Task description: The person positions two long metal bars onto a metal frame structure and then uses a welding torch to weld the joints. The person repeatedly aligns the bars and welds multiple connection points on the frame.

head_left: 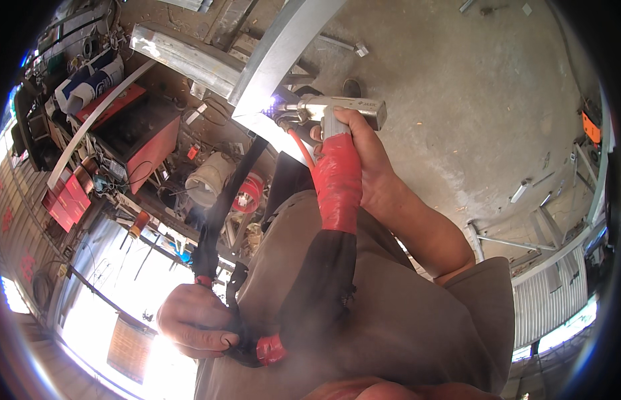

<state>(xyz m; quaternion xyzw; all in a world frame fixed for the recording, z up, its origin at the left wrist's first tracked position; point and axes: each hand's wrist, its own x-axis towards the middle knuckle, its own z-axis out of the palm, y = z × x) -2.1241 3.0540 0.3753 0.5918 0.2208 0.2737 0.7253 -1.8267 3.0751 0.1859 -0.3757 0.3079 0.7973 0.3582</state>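
My right hand (pixel 372 157) is closed round the grip of a silver welding gun (pixel 365 107). The gun's nozzle meets the corner of a metal beam (pixel 280 50), where a bright violet-white glow hides the contact point. Red tape (pixel 338 177) wraps the hose below the grip, and a thin orange tube (pixel 301 148) runs beside it. A black-sleeved cable (pixel 318 277) hangs from the tape down over my shirt. At lower left my left hand (pixel 196 320) is closed round a looped part of the black cable, near another band of red tape (pixel 270 349).
A second metal beam (pixel 187 60) joins at the upper left. Beyond stand a red-sided black box (pixel 154 153), a white bucket (pixel 209 179) and a red bucket (pixel 250 193). Metal frames (pixel 514 242) and an orange object (pixel 591 127) lie on the right, by the concrete floor (pixel 450 80).
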